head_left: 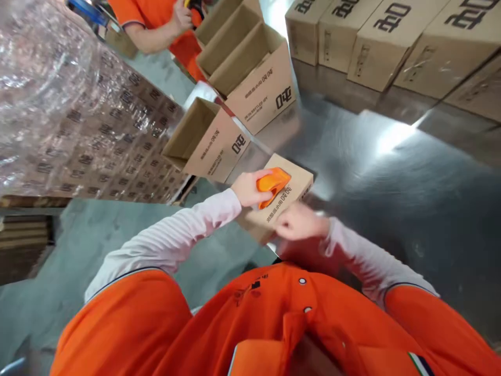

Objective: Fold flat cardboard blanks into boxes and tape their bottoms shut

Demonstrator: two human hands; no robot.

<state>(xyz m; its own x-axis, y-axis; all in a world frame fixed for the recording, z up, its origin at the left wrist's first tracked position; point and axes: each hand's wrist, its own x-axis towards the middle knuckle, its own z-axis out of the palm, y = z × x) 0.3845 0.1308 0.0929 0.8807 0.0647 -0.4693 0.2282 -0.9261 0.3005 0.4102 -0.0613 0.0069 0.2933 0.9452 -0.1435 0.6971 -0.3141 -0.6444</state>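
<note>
A flat brown carton with black print lies at the edge of the metal table, close to my body. My left hand grips an orange plastic tool, which rests against the carton's upper face. At the carton's near right side is my right hand, its fingers curled in and slightly blurred; whatever it may hold is hidden.
Open empty cartons stand beyond, with one more open carton to their left. Closed cartons line the metal table at the back right. Wrapped stacked cartons and a person in orange are at the left.
</note>
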